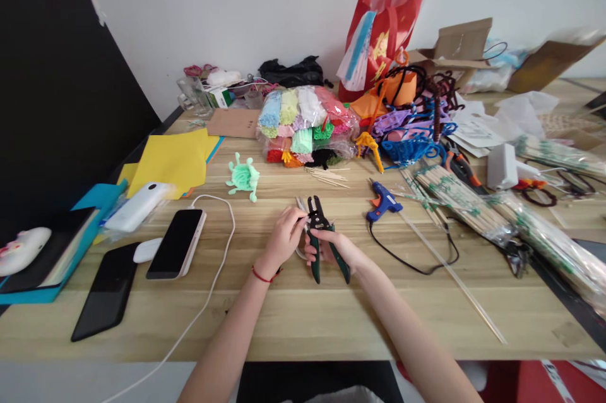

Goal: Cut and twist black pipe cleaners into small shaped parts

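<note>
The right hand [329,250] holds the green-handled wire strippers [318,216], with its fingers bent around the handles, which are spread apart. The left hand [288,230] has its fingers close together at the strippers' head; whether it pinches something, I cannot tell. The strippers are above the front middle of the wooden tabletop [284,327]. Near them, on the right side, lies a blue glue gun [384,201] with a black cord. Farther to the left is a mint-green pipe-cleaner figure [243,177], and behind are plastic-wrapped bundles of coloured pipe cleaners [305,122].
</note>
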The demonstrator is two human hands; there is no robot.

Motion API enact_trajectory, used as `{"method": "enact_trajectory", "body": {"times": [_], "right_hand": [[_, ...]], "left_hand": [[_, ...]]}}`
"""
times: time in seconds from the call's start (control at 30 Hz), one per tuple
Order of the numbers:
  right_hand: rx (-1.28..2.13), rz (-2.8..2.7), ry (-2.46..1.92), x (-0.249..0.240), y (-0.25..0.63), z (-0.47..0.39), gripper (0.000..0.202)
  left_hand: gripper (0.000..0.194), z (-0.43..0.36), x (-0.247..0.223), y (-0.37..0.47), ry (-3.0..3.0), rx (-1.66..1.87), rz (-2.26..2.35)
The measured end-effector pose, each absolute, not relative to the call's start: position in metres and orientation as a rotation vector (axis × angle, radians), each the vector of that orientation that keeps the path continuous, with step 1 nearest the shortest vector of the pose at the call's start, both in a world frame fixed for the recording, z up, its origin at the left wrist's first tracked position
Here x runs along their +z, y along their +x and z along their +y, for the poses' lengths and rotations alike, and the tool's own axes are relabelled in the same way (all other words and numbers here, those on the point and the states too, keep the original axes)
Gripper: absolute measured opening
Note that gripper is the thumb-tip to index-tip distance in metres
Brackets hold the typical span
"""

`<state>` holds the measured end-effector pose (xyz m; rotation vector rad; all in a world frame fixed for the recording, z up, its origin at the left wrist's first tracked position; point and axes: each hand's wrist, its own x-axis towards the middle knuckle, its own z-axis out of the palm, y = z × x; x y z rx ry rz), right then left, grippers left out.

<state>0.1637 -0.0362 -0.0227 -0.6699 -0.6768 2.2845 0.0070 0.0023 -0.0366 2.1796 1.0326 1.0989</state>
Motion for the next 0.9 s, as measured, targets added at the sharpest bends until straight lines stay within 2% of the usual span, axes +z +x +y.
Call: {"method": "enact_trajectory", "body": {"times": [0.3, 0.6, 0.73, 0.9], "right_hand": [[2.297, -0.612, -0.764, -0.028, 0.163, -0.037, 0.028], [2.011, -0.827, -0.658, -0.011, 0.171, -0.035, 0.034], [1.576, -1.009, -0.824, -0.007, 0.181, -0.036, 0.036], [0.671, -1.469, -1.275, -0.011, 0.191, -0.034, 0.043]], "left_hand": [[0.013, 0.001, -0.039, 0.008, 2.152, 1.09, 1.042], [0.016, 0.002, -0.034, 0.005, 1.807, 1.199, 1.151], [0.019, 0.006, -0.037, 0.01, 1.538, 1.204, 1.036], [0.027, 0.009, -0.041, 0.014, 1.281, 1.191, 0.972]]}}
